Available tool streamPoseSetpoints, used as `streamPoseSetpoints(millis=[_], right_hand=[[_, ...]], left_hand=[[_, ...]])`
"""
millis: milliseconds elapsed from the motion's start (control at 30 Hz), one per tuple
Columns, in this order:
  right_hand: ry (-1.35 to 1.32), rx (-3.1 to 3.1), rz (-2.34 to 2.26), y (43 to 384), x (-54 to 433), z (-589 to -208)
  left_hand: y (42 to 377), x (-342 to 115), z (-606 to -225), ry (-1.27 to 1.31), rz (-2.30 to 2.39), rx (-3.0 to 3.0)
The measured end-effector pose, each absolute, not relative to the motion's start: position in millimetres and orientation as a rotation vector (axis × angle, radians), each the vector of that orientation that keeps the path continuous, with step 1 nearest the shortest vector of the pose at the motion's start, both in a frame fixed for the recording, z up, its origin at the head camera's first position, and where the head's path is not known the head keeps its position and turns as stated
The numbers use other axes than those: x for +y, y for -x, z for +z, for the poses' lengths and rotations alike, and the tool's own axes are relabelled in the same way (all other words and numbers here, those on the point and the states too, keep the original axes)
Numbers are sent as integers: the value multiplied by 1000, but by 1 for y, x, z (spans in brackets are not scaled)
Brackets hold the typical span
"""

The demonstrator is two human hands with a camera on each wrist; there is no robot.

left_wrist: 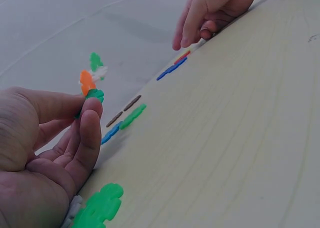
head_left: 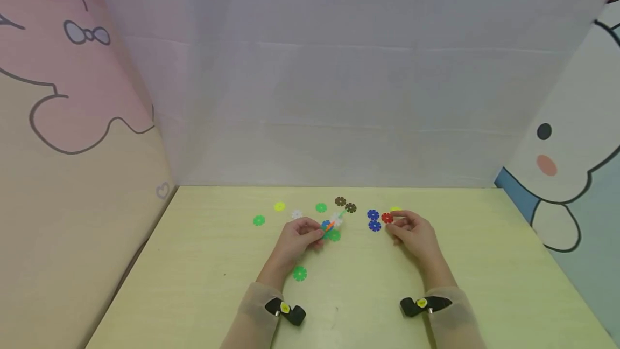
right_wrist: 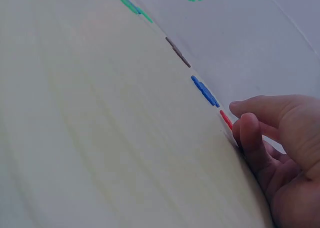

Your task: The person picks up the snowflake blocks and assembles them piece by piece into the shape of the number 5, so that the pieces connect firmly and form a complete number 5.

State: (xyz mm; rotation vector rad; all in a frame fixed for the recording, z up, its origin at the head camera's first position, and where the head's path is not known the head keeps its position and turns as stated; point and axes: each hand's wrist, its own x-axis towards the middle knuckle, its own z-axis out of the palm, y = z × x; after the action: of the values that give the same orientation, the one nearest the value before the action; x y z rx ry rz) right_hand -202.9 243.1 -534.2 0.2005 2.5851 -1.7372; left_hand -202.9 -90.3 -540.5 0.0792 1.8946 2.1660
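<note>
My left hand (head_left: 296,237) pinches a joined chain of notched plastic discs between thumb and fingertips. In the left wrist view a teal-green disc (left_wrist: 94,94) is at the fingertips, with an orange disc (left_wrist: 86,81), a white disc (left_wrist: 100,73) and a green disc (left_wrist: 96,61) above it. My right hand (head_left: 415,236) is beside a red disc (head_left: 387,218) lying on the table, its thumb and index finger parted. Two blue discs (head_left: 373,220) lie just left of the red one. A yellow disc (head_left: 395,209) is partly hidden behind the right fingers.
Loose discs lie about the pale wooden table (head_left: 349,290): two brown discs (head_left: 345,204), several green ones, such as a green disc (head_left: 300,273) near the left wrist, and a yellow disc (head_left: 279,206). A white curtain (head_left: 339,96) hangs behind the table's far edge.
</note>
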Motion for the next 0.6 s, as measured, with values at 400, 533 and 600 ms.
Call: streamPoseSetpoints(millis=[400,533,600], right_hand=[[-210,2655,-1529,208,242,-532],[-235,2682,-1476,207,241,-532],[-246,2678,-1472,206,240,-531]], left_hand=[[202,-89,-541,-99,2142,1901],[203,-88,-542,-117,2131,1910],[203,-89,-543,-117,2134,1912]])
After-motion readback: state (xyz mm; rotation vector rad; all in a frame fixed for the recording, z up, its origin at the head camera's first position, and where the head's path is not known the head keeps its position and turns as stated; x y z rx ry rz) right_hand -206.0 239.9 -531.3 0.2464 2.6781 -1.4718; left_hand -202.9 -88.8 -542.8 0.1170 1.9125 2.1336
